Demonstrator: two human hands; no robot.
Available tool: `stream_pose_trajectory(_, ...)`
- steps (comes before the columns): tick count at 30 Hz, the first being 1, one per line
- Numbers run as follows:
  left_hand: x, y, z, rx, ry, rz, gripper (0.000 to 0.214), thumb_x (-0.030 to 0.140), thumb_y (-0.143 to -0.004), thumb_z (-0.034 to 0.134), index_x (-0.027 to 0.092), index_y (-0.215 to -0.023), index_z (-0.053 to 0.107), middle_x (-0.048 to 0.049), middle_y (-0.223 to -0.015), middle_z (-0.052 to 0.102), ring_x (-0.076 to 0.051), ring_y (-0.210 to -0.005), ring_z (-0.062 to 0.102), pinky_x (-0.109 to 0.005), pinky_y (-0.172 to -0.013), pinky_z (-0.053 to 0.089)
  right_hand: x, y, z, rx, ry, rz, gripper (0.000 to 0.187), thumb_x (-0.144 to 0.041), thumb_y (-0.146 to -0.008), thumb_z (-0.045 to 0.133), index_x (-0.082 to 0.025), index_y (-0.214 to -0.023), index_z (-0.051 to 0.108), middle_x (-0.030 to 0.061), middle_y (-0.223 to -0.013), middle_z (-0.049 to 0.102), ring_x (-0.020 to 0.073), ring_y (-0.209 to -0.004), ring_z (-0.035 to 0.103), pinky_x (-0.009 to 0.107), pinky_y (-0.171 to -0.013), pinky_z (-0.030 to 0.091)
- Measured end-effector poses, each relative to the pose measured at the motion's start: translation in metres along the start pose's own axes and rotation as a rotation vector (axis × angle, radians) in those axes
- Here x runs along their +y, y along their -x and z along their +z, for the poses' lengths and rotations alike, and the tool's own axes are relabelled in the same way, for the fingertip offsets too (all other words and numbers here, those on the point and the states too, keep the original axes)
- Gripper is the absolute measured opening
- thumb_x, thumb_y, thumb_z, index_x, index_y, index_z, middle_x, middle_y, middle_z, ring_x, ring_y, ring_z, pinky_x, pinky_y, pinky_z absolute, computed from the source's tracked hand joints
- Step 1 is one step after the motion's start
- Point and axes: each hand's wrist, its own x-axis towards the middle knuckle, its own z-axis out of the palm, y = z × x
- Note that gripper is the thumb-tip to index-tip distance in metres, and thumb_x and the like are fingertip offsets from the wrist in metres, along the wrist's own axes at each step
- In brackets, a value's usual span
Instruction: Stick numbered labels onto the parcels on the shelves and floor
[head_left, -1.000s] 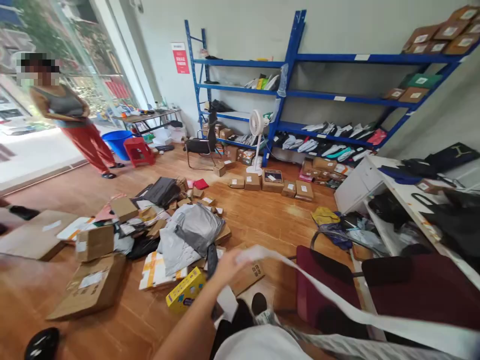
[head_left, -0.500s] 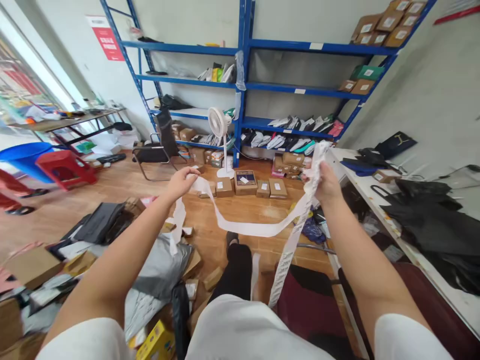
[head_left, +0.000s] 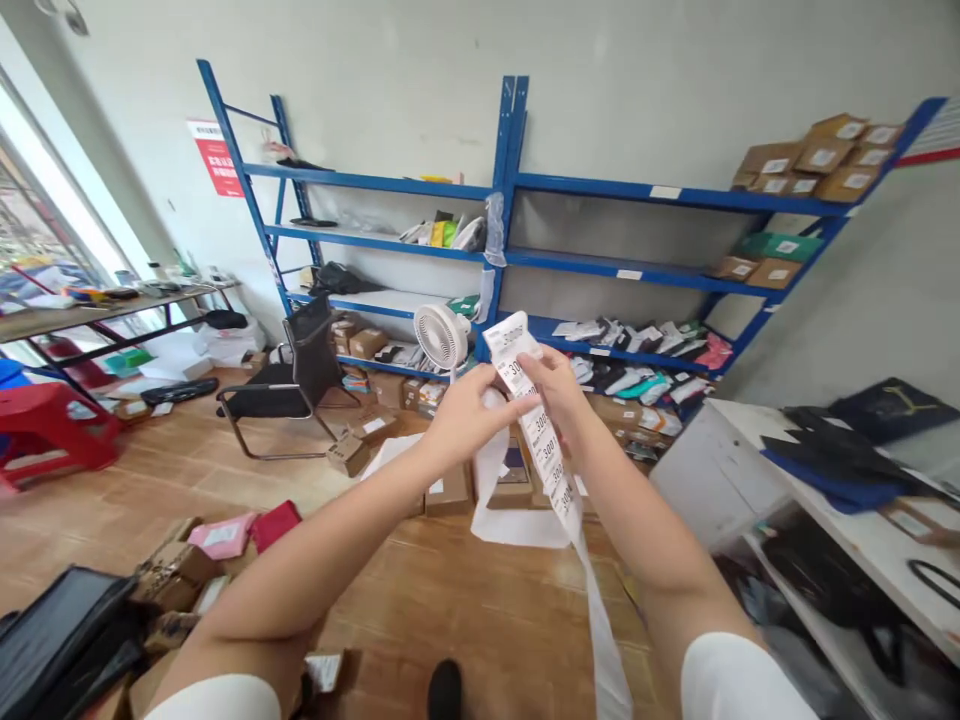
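Both my hands are raised in front of me, pinching a long white label strip point(head_left: 547, 455) printed with numbers. My left hand point(head_left: 471, 415) grips the strip near its upper end from the left. Closed on the same upper part from the right is my right hand point(head_left: 556, 388). The strip's top end sticks up above my fingers. Its loose length loops below my hands and hangs down past my right forearm toward the floor.
Blue metal shelving point(head_left: 510, 180) with boxes and soft packets lines the far wall. A white standing fan point(head_left: 441, 338) and a black chair point(head_left: 300, 372) stand before it. Cardboard boxes point(head_left: 448, 490) lie on the wooden floor. A white table point(head_left: 840, 510) is at right, a red stool point(head_left: 41, 430) at left.
My hands were spread wide apart with the strip sagging between them; now they have come together at its upper end. My view has lifted and turned toward the shelving.
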Motion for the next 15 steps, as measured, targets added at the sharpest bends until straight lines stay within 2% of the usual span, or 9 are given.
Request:
stream_pose_trajectory(2,-0.038,-0.042,-0.020,0.090,0.071,-0.116,0.037,0.045,-0.079,0.069,0.016,-0.103,0.070,-0.0087,-0.102,0.071,-0.024,-0.094,0.063,-0.035,-0.085,0.047,0.022,-0.047,0.015,-0.030,0.091,-0.066,0.031,-0.040,-0.071,0.079,-0.024,-0.096,0.070,0.0007,-0.091,0.072,0.0173,-0.080,0.066,0.032,-0.077,0.054)
stream_pose_trajectory(5,-0.094,-0.082,-0.058,0.150,0.241,-0.295,0.032,0.039,-0.076,0.072,0.013,-0.094,0.071,-0.0105,-0.096,0.073,-0.023,-0.085,0.066,-0.032,-0.077,0.049,0.044,-0.102,0.026,-0.112,0.226,-0.171,0.041,-0.040,-0.073,0.078,-0.028,-0.111,0.067,0.0032,-0.113,0.067,0.0224,-0.107,0.060,0.038,-0.096,0.048)
stream_pose_trajectory(7,-0.126,-0.094,-0.085,0.172,0.442,-0.422,0.030,0.034,-0.072,0.074,0.013,-0.092,0.070,-0.0088,-0.090,0.074,-0.020,-0.076,0.066,-0.031,-0.073,0.050,0.062,-0.136,0.029,-0.239,0.231,-0.183,0.050,-0.042,-0.077,0.073,-0.031,-0.124,0.062,0.0039,-0.124,0.062,0.0244,-0.120,0.053,0.040,-0.102,0.043)
stream_pose_trajectory(10,-0.171,-0.102,-0.124,0.233,0.674,-0.568,0.027,0.027,-0.064,0.074,0.013,-0.086,0.068,-0.0048,-0.076,0.072,-0.016,-0.062,0.064,-0.028,-0.063,0.049,0.104,-0.185,0.036,-0.451,0.089,-0.090,0.062,-0.043,-0.076,0.070,-0.034,-0.135,0.053,0.0042,-0.127,0.058,0.0258,-0.117,0.054,0.041,-0.097,0.046)
stream_pose_trajectory(13,-0.221,-0.107,-0.160,0.322,0.714,-0.614,0.026,0.024,-0.059,0.071,0.011,-0.081,0.067,-0.0043,-0.068,0.069,-0.016,-0.056,0.061,-0.026,-0.057,0.049,0.160,-0.232,0.046,-0.596,0.038,-0.015,0.068,-0.036,-0.073,0.073,-0.032,-0.137,0.049,0.0049,-0.126,0.057,0.0248,-0.110,0.057,0.038,-0.091,0.049)
stream_pose_trajectory(15,-0.258,-0.111,-0.185,0.336,0.693,-0.621,0.030,0.024,-0.056,0.071,0.010,-0.083,0.067,-0.0057,-0.069,0.070,-0.017,-0.057,0.062,-0.027,-0.057,0.050,0.200,-0.264,0.052,-0.625,0.076,-0.028,0.064,-0.029,-0.075,0.072,-0.031,-0.136,0.050,0.0053,-0.122,0.057,0.0228,-0.109,0.057,0.036,-0.092,0.048)
